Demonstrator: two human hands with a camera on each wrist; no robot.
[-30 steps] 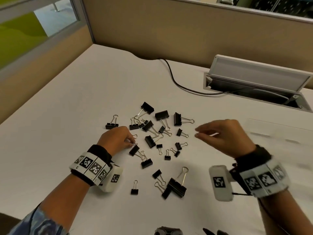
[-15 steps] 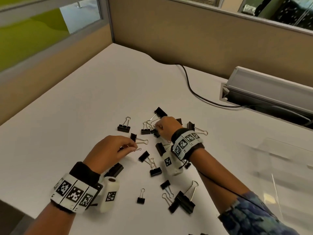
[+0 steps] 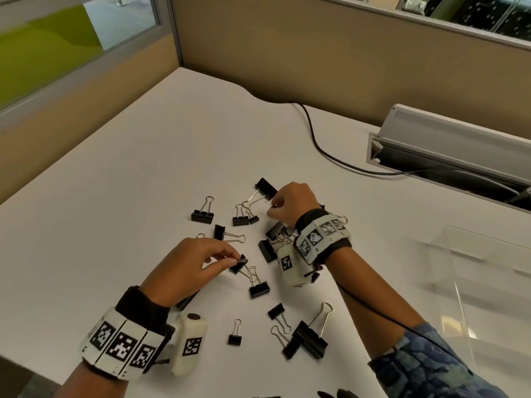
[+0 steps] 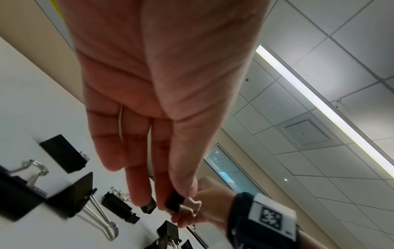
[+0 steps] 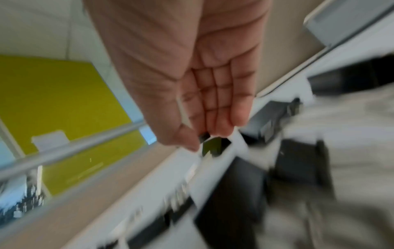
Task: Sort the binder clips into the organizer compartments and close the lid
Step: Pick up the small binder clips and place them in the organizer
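Observation:
Several black binder clips of different sizes lie scattered on the white table. My left hand pinches a small black clip between thumb and fingertips; in the left wrist view that small clip sits at my left hand's tips, wire handle sticking out. My right hand reaches across the far side of the pile, fingers curled on a small clip. The right wrist view is blurred; there my right hand pinches a small dark piece. The clear plastic organizer stands at the right.
A black cable runs over the far table into a cable trough with a raised grey flap. Beige partition walls close the far and left sides. The table's near edge lies by my left forearm.
My right hand has swung from the right side over to the far part of the pile and closed on a clip. My left hand has shifted right onto a small clip.

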